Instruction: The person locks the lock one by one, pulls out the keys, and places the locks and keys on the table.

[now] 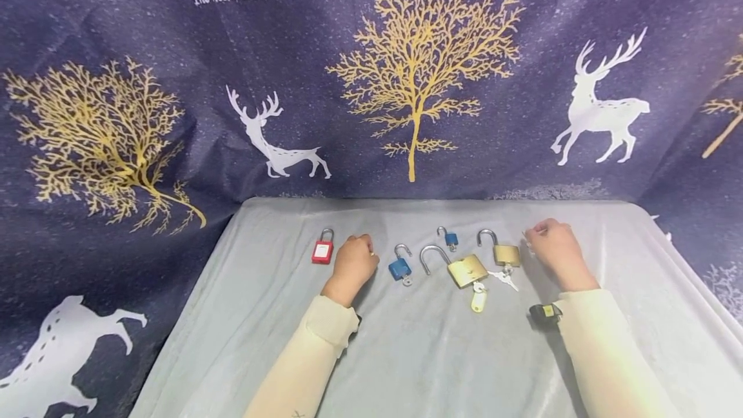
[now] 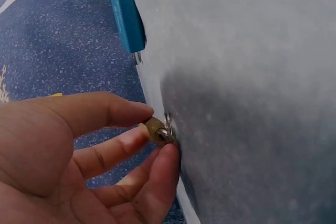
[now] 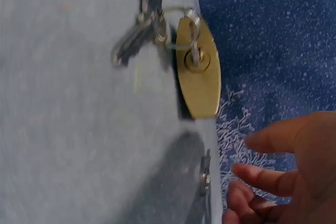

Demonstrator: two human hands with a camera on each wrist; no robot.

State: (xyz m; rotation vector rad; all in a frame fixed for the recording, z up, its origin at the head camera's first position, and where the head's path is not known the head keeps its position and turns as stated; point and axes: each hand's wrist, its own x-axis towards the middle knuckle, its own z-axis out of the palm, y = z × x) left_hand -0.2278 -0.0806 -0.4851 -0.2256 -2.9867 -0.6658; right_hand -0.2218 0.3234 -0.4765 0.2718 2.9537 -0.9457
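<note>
Several padlocks lie in a row on the grey cloth (image 1: 406, 353). My left hand (image 1: 361, 255) sits between a red padlock (image 1: 322, 252) and a blue padlock (image 1: 400, 269). In the left wrist view my left hand (image 2: 161, 129) pinches a small brass object (image 2: 153, 128) with a silver part, held against the cloth. My right hand (image 1: 536, 234) rests just right of a brass padlock (image 1: 505, 254) with its shackle raised. In the right wrist view my right hand (image 3: 247, 167) has loose fingers and holds nothing. A small metal piece (image 3: 205, 174) lies near them, below the brass padlock (image 3: 198, 80).
A larger brass padlock (image 1: 466, 269) with a tagged key (image 1: 478, 300) and a small blue padlock (image 1: 449, 237) lie mid-row. A bunch of keys (image 3: 134, 40) hangs from the right brass lock. Dark blue deer-print fabric (image 1: 406, 82) rises behind and beside the table.
</note>
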